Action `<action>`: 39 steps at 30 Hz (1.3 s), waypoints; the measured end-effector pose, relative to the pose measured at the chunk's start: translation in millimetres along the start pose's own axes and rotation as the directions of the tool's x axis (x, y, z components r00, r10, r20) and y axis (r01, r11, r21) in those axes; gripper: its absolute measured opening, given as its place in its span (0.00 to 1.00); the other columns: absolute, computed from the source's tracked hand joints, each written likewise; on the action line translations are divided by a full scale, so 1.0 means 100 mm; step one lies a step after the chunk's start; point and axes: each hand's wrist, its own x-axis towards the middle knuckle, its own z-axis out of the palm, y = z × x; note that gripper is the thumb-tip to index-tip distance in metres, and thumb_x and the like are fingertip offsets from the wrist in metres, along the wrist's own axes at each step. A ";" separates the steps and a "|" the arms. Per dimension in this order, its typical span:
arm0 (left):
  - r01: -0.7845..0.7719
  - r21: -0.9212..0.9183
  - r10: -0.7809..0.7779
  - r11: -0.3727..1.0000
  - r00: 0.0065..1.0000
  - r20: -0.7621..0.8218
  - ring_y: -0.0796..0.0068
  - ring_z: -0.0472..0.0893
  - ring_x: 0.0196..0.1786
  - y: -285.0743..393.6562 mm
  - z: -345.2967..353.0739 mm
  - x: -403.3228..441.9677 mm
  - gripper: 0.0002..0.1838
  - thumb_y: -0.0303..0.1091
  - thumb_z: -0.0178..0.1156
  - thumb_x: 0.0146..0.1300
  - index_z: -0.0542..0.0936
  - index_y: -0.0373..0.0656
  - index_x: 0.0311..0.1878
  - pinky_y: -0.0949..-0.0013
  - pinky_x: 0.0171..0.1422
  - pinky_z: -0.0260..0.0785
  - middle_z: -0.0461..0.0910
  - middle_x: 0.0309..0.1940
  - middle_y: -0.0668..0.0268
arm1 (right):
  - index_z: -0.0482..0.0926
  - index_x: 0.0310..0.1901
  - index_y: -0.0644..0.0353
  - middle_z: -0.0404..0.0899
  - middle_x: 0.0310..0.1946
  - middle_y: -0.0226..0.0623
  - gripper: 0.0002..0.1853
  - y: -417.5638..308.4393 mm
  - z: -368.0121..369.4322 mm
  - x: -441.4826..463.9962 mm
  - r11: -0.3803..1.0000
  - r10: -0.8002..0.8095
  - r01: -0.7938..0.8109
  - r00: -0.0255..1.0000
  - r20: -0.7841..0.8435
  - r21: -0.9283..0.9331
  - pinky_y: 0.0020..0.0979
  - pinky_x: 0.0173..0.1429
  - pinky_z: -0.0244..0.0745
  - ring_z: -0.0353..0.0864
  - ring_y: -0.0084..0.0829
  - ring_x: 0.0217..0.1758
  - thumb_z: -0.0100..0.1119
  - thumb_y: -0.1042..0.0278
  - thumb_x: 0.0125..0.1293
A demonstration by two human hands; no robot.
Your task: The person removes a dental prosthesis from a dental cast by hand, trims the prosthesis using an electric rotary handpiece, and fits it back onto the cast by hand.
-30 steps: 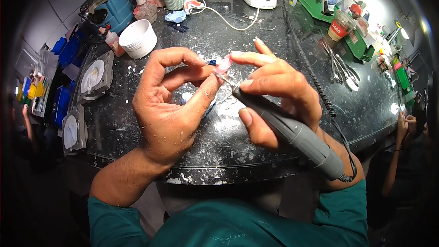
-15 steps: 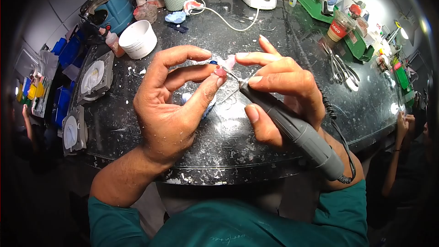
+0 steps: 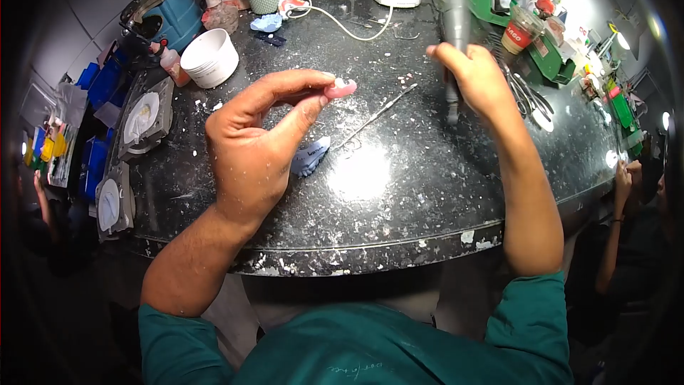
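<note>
I've got the small pink piece [image 3: 342,90] up above the black bench [image 3: 413,214], pinched between thumb and index finger of the left hand [image 3: 249,139]. Well apart from it, I have the right hand [image 3: 483,82] closed around a grey handpiece [image 3: 458,25], blurred, right of centre. On the bench I see a thin metal tool [image 3: 380,112] between the hands, a blue-grey piece [image 3: 311,155] beside the left hand, a white tub [image 3: 209,60] farther left.

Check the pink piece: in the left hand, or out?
In: the left hand pinches the pink piece between thumb and forefinger, most of it jutting past them.
</note>
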 end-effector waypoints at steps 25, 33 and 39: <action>0.587 -0.400 -0.449 0.704 0.804 0.390 0.69 0.86 0.44 0.00 -0.02 0.06 0.21 0.31 0.61 0.67 0.70 0.33 0.59 0.69 0.52 0.78 0.84 0.41 0.56 | 0.82 0.47 0.66 0.81 0.42 0.37 0.09 -0.16 0.51 -0.43 0.540 -0.826 0.750 0.559 0.071 0.381 0.24 0.46 0.77 0.81 0.25 0.41 0.62 0.75 0.67; 0.322 0.053 -0.327 0.945 0.935 0.135 0.80 0.78 0.39 0.01 -0.14 0.10 0.14 0.41 0.67 0.65 0.79 0.39 0.43 0.77 0.43 0.69 0.80 0.36 0.69 | 0.78 0.41 0.64 0.82 0.40 0.40 0.12 -0.11 0.55 -0.29 0.469 -0.354 0.226 0.934 -0.052 0.854 0.31 0.53 0.82 0.83 0.28 0.40 0.52 0.63 0.76; -0.176 0.741 -0.357 0.648 0.789 0.500 0.67 0.73 0.58 0.15 -0.37 0.12 0.29 0.42 0.78 0.43 0.81 0.42 0.49 0.63 0.68 0.59 0.81 0.46 0.65 | 0.75 0.40 0.58 0.76 0.26 0.25 0.15 0.07 0.39 -0.13 0.573 -0.254 -0.034 0.942 0.217 0.819 0.18 0.30 0.74 0.72 0.13 0.23 0.57 0.53 0.73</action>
